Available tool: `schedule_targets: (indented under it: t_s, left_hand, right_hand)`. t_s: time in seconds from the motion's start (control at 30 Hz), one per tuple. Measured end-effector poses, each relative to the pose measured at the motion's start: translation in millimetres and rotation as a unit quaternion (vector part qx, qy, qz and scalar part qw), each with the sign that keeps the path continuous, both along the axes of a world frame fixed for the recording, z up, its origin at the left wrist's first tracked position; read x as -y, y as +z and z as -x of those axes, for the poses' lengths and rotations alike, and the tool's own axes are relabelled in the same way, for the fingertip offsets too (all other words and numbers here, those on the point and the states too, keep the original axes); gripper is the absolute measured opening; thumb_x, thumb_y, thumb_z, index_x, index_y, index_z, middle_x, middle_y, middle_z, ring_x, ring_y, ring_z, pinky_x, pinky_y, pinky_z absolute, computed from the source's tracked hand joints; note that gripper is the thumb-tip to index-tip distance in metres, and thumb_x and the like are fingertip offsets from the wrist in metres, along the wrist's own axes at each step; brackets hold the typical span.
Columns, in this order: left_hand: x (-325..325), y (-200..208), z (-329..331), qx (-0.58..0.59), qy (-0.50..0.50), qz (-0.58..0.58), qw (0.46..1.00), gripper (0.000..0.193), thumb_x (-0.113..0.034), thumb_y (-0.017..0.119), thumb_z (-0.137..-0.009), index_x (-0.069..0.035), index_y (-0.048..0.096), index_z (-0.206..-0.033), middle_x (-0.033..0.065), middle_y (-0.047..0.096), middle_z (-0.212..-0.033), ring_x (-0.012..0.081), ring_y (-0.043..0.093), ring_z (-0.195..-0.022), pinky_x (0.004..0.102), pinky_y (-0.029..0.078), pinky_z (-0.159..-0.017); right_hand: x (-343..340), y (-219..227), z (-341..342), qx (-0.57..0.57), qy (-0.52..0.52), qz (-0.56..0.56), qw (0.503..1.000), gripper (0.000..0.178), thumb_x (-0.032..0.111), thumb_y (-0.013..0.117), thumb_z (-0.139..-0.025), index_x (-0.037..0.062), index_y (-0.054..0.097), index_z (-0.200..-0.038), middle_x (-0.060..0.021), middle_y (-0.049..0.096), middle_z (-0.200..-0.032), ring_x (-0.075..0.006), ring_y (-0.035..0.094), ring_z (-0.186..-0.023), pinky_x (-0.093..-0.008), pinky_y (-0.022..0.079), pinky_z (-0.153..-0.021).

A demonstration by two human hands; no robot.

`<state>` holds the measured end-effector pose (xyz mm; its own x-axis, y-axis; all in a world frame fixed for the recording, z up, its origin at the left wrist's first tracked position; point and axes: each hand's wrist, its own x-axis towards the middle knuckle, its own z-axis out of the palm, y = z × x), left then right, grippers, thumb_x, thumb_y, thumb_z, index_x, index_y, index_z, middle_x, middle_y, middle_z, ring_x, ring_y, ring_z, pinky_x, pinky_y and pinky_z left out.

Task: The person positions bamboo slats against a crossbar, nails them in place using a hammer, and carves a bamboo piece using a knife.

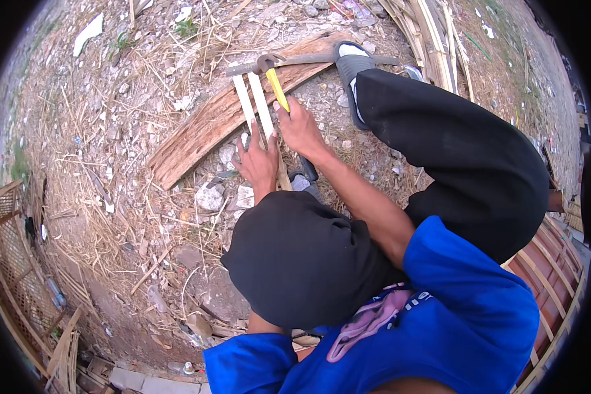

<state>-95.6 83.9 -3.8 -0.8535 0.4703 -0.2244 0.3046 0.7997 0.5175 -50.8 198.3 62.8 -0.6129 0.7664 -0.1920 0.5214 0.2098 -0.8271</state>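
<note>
My right hand [300, 129] is closed around the yellow handle of a hammer [275, 84]. The hammer's rusty head rests over a thin crosswise strip [315, 59], close to where it meets two pale wooden slats [261, 105]. These slats lie side by side across a rough brown plank [200, 136]. My left hand [259, 164] lies on the slats' near part with its fingers stretched out and apart. My sandalled foot [354, 75] is on the crosswise strip's right part. Whether a nail is under the hammer head is hidden.
Stones [210, 197] and dry straw cover the ground. By my right forearm lies a black handle-like piece [308, 169]. A bundle of split strips [433, 39] is at the far right, a woven lattice panel [10, 256] at the left edge, a red slatted panel [551, 282] at the right.
</note>
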Motion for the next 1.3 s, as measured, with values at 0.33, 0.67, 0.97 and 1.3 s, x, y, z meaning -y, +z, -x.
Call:
schedule_targets:
  t_s: [0.33,0.67,0.97,1.3]
  left_hand:
    - [3.8,9.2,6.2,-0.005,0.002,0.017,1.000,0.066,-0.052,0.062,-0.093,-0.028,0.044,-0.151,0.0202,0.064,-0.130,0.0365,0.039,-0.142,0.0644,0.019,-0.114]
    - [5.7,0.7,5.7,-0.018,0.016,0.041,0.999,0.066,-0.053,0.062,-0.092,-0.031,0.043,-0.151,0.0234,0.059,-0.136,0.0352,0.040,-0.142,0.0623,0.020,-0.116]
    - [5.0,3.6,7.3,-0.012,0.004,0.043,0.999,0.069,-0.050,0.066,-0.089,-0.029,0.044,-0.151,0.0259,0.054,-0.139,0.0377,0.041,-0.140,0.0645,0.024,-0.113]
    - [5.0,-3.0,6.5,-0.014,-0.004,0.032,0.999,0.069,-0.044,0.069,-0.088,-0.028,0.045,-0.151,0.0262,0.053,-0.141,0.0375,0.041,-0.140,0.0635,0.023,-0.114]
  right_hand:
    - [6.1,19.1,10.2,-0.036,-0.023,0.046,0.998,0.036,0.033,0.049,-0.101,-0.0019,0.056,-0.108,-0.0326,0.065,-0.086,-0.0536,0.062,-0.088,-0.0577,0.047,-0.077]
    - [-0.4,-2.5,28.3,-0.049,-0.044,0.107,0.992,0.033,0.033,0.049,-0.102,0.0010,0.057,-0.105,-0.0325,0.066,-0.087,-0.0528,0.062,-0.089,-0.0578,0.048,-0.076]
    - [-10.6,-43.5,31.6,-0.022,-0.036,0.065,0.997,0.033,0.034,0.044,-0.105,0.0019,0.052,-0.106,-0.0323,0.063,-0.080,-0.0540,0.061,-0.083,-0.0605,0.044,-0.070]
    - [-19.2,-56.6,47.9,-0.001,-0.010,-0.020,1.000,0.033,0.031,0.042,-0.106,-0.0005,0.051,-0.105,-0.0321,0.064,-0.083,-0.0517,0.062,-0.080,-0.0585,0.044,-0.066]
